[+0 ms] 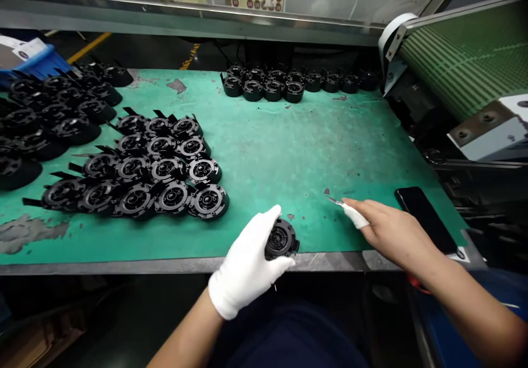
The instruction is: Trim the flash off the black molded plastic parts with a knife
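Note:
My left hand (249, 261), in a white glove, is wrapped round a black round part (280, 239) at the front edge of the green table, with the part's ringed face up. My right hand (383, 225) is bare but for a white cover on one finger. It grips a small thin blade (334, 200) that points left over the tabletop, apart from the black part. Left of my hands, similar black round parts (167, 168) stand in close rows. The handle of the blade is hidden in my right fingers.
More black parts stand at the far left and along the back (273, 88) of the green table (305, 153). A black phone (424, 219) lies right of my right hand. A green conveyor (466, 54) juts in at the upper right. A blue bin (49, 62) is at the left.

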### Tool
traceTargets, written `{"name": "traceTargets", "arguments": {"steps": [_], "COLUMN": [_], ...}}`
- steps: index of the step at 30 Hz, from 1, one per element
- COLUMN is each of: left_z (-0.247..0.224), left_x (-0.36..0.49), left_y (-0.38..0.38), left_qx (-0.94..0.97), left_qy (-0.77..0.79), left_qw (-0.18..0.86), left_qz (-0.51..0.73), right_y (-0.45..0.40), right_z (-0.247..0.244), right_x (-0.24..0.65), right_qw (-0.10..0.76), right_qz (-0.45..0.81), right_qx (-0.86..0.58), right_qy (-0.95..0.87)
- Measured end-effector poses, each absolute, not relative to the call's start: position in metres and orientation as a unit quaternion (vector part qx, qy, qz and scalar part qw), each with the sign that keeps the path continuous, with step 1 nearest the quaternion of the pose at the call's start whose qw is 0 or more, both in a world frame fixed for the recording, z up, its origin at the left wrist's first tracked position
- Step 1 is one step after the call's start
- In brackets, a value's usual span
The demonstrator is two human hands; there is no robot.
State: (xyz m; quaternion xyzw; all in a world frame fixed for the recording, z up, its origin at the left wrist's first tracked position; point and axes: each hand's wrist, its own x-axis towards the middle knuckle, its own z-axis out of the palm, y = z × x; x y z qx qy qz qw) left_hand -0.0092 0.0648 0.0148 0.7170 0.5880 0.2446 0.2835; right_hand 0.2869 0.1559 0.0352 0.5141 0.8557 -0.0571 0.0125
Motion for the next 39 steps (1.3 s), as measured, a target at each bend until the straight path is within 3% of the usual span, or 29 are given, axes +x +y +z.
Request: {"name": "traceTargets", "arguments": {"steps": [3, 7, 9, 17, 26, 30, 33, 36, 39], "left_z": [0.033, 0.044, 0.037, -0.006, -0.005, 0.002, 0.017, 0.031, 0.033], "left_x": [-0.038, -0.056, -0.047, -0.002, -0.004, -0.007, -0.026, -0.048, -0.054], "left_y": [0.077, 0.078, 0.073, 0.087, 0.088, 0.088, 0.091, 0.093, 0.087], "left_qx": [0.780, 0.687, 0.632, 0.635, 0.632, 0.640, 0.685, 0.731, 0.626], "left_qy": [0.490, 0.591, 0.630, 0.661, 0.664, 0.653, 0.595, 0.503, 0.556], "left_qw": [0.343, 0.254, 0.229, 0.196, 0.208, 0.226, 0.299, 0.375, 0.327], "left_qz": [0.183, 0.338, 0.389, 0.348, 0.340, 0.335, 0.295, 0.267, 0.439], "right_y": [0.154, 0.145, 0.147, 0.161, 0.188, 0.223, 0.241, 0.230, 0.208], "right_z": [0.034, 0.029, 0.026, 0.042, 0.051, 0.048, 0.047, 0.045, 0.039], "right_x": [0.285, 0.272, 0.268, 0.245, 0.220, 0.242, 0.265, 0.268, 0.254], "right_qw": [-0.057, -0.076, -0.089, -0.067, 0.011, 0.056, 0.043, -0.022, -0.042], "right_qz": [-0.153, -0.193, -0.201, -0.240, -0.122, -0.026, -0.001, -0.090, -0.200], "right_qx": [0.465, 0.447, 0.449, 0.358, 0.339, 0.450, 0.509, 0.469, 0.403], "right_qy": [0.870, 0.870, 0.866, 0.900, 0.933, 0.891, 0.860, 0.878, 0.892]}}
